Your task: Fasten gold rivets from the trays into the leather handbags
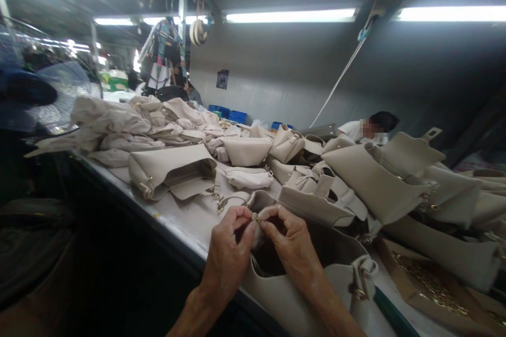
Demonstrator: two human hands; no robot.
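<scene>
A beige bag lies open in front of me, its mouth facing up and its dark inside showing. My left hand pinches a small piece of beige material at the bag's near left edge. Beside it, my right hand pinches a small gold-coloured metal piece against the same spot, fingertips almost touching the left ones. A strap with a gold buckle lies just beyond my left hand. At the bag's right end is a knotted strap with a metal ring.
Beige bags and soft pouches cover the table. A cardboard box of gold chains is at right. Blue bins stand behind, a fan at left. Another person is beyond the bags.
</scene>
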